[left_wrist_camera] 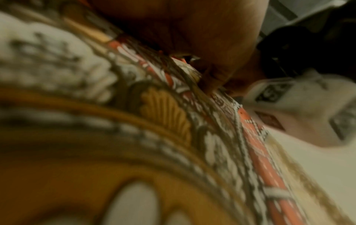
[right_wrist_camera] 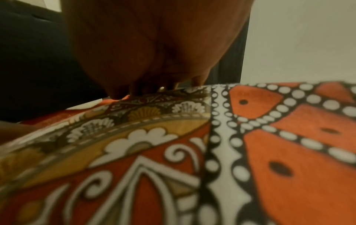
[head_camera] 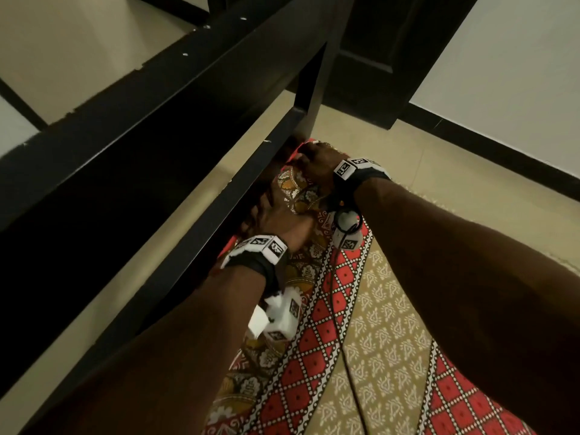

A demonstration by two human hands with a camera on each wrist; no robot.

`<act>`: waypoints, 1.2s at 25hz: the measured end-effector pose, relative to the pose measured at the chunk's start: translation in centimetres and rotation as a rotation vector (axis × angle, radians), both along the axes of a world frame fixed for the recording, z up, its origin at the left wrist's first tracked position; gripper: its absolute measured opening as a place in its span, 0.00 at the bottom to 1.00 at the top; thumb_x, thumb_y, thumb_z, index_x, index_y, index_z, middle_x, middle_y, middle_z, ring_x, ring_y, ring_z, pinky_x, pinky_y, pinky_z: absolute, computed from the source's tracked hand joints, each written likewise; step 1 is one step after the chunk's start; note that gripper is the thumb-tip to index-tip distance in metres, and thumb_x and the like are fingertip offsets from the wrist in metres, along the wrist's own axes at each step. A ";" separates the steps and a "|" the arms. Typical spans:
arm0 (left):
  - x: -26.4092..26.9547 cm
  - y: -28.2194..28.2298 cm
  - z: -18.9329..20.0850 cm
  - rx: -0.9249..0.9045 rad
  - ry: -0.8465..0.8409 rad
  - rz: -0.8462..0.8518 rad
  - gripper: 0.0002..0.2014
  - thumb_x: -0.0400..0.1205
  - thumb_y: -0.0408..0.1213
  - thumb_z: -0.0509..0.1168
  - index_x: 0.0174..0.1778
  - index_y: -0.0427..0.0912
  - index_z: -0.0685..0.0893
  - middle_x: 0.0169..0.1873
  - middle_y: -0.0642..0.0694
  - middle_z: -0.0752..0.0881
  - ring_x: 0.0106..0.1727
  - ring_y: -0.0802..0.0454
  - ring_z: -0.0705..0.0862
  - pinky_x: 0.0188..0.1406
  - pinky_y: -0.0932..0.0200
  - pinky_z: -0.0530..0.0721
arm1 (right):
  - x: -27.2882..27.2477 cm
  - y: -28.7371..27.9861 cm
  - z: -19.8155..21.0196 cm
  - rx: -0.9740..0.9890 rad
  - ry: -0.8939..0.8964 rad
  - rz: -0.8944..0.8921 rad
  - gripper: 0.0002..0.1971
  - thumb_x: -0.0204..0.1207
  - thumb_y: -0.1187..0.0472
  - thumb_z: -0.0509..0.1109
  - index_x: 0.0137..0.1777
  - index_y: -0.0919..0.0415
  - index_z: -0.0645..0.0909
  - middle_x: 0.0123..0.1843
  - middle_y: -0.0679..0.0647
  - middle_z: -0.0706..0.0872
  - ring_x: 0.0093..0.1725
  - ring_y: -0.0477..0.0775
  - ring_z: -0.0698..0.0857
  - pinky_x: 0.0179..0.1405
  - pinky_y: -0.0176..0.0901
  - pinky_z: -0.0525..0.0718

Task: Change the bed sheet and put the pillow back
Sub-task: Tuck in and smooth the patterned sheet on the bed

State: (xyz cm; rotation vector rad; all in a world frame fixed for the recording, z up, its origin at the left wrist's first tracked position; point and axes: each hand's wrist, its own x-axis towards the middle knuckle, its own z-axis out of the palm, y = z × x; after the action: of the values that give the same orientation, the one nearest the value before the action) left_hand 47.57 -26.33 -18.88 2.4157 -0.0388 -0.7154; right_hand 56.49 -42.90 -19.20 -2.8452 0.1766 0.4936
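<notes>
A patterned bed sheet (head_camera: 376, 340) in red, beige and mustard covers the mattress beside a black bed rail (head_camera: 201, 233). My left hand (head_camera: 266, 215) reaches into the gap between mattress and rail. Its fingers bunch the sheet (left_wrist_camera: 163, 114) into gathered folds, and the fingertips are hidden in the gap. My right hand (head_camera: 314, 158) sits at the far mattress corner with its fingers curled down over the sheet's edge (right_wrist_camera: 173, 94). In the right wrist view that hand (right_wrist_camera: 154, 45) bears on the fabric (right_wrist_camera: 269, 137). No pillow is in view.
A broad black board (head_camera: 157, 89) of the bed frame runs diagonally above the rail. Beige floor tiles (head_camera: 439, 171) and a white wall (head_camera: 518, 73) with a dark skirting lie beyond the corner. A thin black cable (head_camera: 339, 309) trails over the sheet.
</notes>
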 end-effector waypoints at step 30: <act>-3.8 2.1 -0.8 0.161 -0.022 -0.026 0.48 0.83 0.66 0.55 0.89 0.43 0.38 0.89 0.43 0.43 0.88 0.41 0.45 0.84 0.37 0.46 | -8.3 3.6 -1.0 -0.075 0.045 -0.172 0.44 0.76 0.25 0.48 0.87 0.43 0.39 0.88 0.52 0.34 0.87 0.59 0.35 0.81 0.72 0.39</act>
State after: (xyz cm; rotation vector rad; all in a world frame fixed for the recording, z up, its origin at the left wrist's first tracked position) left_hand 43.80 -24.24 -19.73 2.5808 -0.0225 -0.7293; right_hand 48.16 -39.34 -20.17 -2.8587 0.4528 0.5255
